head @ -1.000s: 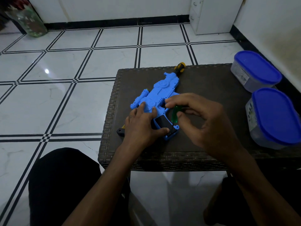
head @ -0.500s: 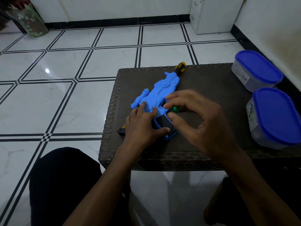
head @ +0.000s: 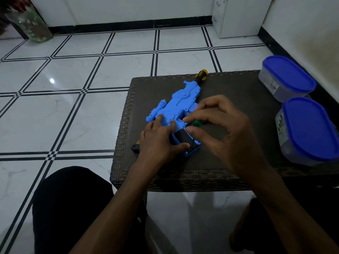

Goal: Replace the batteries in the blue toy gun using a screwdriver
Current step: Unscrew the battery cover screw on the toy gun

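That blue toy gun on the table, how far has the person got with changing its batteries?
Early to middle, it seems. The blue toy gun lies flat on the table, pressed down by the left hand. The right hand pinches a green-handled screwdriver at the dark grip panel. No loose cover or batteries show, so swapping them and closing up looks left.

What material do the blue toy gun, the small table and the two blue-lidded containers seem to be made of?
Blue toy gun: likely moulded plastic, matte, with crisp raised details.
Table: probably woven wicker or synthetic rattan, dark brown; the weave shows along its edges.
Containers: seemingly translucent plastic bodies under smooth, opaque blue plastic lids.
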A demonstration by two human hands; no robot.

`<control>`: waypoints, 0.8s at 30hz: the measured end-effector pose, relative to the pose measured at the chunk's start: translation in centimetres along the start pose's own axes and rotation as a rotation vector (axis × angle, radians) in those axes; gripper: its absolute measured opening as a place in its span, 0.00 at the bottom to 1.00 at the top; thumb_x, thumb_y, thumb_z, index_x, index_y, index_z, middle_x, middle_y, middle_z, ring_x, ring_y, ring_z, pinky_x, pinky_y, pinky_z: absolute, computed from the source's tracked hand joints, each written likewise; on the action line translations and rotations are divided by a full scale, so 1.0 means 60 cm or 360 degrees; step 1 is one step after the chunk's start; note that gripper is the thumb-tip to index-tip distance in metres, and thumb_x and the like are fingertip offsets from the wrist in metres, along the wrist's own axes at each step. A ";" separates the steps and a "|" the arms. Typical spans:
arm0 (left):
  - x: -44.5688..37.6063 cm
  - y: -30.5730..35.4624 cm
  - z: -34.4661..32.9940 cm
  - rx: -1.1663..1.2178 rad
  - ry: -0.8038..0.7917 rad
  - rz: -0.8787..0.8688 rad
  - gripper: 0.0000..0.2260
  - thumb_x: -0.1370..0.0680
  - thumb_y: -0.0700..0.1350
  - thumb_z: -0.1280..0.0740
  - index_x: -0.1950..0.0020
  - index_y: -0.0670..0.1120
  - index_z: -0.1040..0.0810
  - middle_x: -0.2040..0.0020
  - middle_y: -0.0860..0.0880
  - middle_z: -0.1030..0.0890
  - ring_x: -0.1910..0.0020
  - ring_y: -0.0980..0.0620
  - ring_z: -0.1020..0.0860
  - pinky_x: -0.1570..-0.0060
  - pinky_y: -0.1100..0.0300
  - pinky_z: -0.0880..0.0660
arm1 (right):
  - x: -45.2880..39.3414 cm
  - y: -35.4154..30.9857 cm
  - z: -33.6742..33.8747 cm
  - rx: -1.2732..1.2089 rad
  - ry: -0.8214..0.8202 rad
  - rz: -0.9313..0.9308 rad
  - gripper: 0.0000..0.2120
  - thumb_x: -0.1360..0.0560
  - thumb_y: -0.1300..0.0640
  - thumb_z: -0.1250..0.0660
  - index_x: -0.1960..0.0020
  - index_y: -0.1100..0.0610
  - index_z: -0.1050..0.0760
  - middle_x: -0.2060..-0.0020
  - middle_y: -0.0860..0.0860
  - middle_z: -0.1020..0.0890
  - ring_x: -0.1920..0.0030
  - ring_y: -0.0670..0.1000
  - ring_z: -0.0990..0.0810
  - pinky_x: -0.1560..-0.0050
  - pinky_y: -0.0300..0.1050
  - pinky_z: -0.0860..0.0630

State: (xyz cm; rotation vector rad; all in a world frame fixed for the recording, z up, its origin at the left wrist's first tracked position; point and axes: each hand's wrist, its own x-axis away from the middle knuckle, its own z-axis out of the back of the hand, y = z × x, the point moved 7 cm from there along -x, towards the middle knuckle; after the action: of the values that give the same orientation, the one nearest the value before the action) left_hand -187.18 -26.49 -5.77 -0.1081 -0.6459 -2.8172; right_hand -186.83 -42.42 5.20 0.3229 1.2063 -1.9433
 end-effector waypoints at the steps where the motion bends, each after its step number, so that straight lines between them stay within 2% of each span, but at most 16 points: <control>1: 0.000 0.000 -0.001 -0.0015 -0.0008 0.0005 0.34 0.30 0.64 0.30 0.27 0.58 0.33 0.20 0.45 0.50 0.23 0.41 0.49 0.27 0.42 0.45 | -0.001 0.002 0.001 0.0006 0.0009 -0.0002 0.08 0.27 0.62 0.27 0.48 0.60 0.17 0.51 0.54 0.22 0.50 0.49 0.20 0.49 0.45 0.22; 5: 0.000 0.001 0.000 -0.0055 -0.0018 0.0014 0.37 0.30 0.65 0.30 0.24 0.56 0.38 0.20 0.45 0.51 0.23 0.41 0.49 0.26 0.42 0.45 | 0.000 0.007 0.003 -0.0082 -0.0014 -0.0045 0.15 0.26 0.65 0.29 0.40 0.61 0.21 0.46 0.53 0.18 0.45 0.48 0.18 0.46 0.41 0.20; 8: 0.002 0.003 0.001 -0.0056 -0.0028 0.0022 0.37 0.29 0.64 0.31 0.24 0.56 0.38 0.20 0.46 0.51 0.23 0.41 0.49 0.26 0.43 0.46 | 0.001 0.005 0.004 -0.0084 -0.0029 -0.0042 0.14 0.26 0.68 0.30 0.41 0.62 0.21 0.45 0.51 0.17 0.44 0.44 0.18 0.44 0.38 0.21; 10: 0.003 0.003 0.001 -0.0050 -0.0032 0.0022 0.37 0.29 0.64 0.30 0.24 0.56 0.38 0.20 0.46 0.51 0.23 0.41 0.50 0.26 0.43 0.46 | 0.002 0.002 0.004 -0.0105 -0.0043 -0.0021 0.13 0.26 0.71 0.32 0.43 0.63 0.20 0.44 0.52 0.17 0.41 0.45 0.19 0.43 0.40 0.21; 12: 0.002 0.003 0.002 -0.0040 -0.0020 0.0013 0.37 0.30 0.64 0.30 0.24 0.56 0.37 0.20 0.45 0.51 0.23 0.41 0.50 0.26 0.43 0.46 | 0.002 -0.001 0.005 -0.0098 -0.0048 0.0005 0.11 0.27 0.70 0.30 0.46 0.63 0.19 0.44 0.54 0.19 0.41 0.48 0.20 0.44 0.42 0.21; 15: 0.002 0.002 0.002 -0.0031 -0.0021 0.0009 0.35 0.30 0.64 0.30 0.25 0.56 0.35 0.20 0.44 0.50 0.23 0.41 0.50 0.26 0.43 0.45 | 0.000 -0.001 0.005 -0.0032 -0.0020 0.0012 0.08 0.28 0.63 0.26 0.48 0.61 0.18 0.50 0.55 0.22 0.49 0.50 0.20 0.49 0.44 0.21; 17: 0.002 0.002 0.001 -0.0043 -0.0031 0.0012 0.35 0.30 0.64 0.30 0.25 0.56 0.35 0.20 0.45 0.51 0.23 0.41 0.50 0.26 0.42 0.45 | -0.001 -0.001 0.006 -0.0025 -0.0027 0.0025 0.08 0.28 0.64 0.25 0.50 0.60 0.18 0.52 0.55 0.22 0.52 0.51 0.19 0.52 0.46 0.21; 24: 0.002 0.003 0.002 -0.0061 -0.0042 0.0023 0.38 0.30 0.64 0.31 0.24 0.55 0.39 0.20 0.45 0.51 0.22 0.41 0.50 0.26 0.42 0.46 | 0.002 -0.002 0.000 -0.0030 -0.0063 0.0050 0.13 0.26 0.69 0.31 0.42 0.62 0.20 0.47 0.52 0.18 0.45 0.49 0.19 0.47 0.48 0.21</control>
State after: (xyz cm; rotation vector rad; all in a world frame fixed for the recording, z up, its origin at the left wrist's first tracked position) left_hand -187.23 -26.64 -5.56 -0.1563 -0.5945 -2.8193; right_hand -186.99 -42.46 5.21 0.2903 1.1865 -1.9019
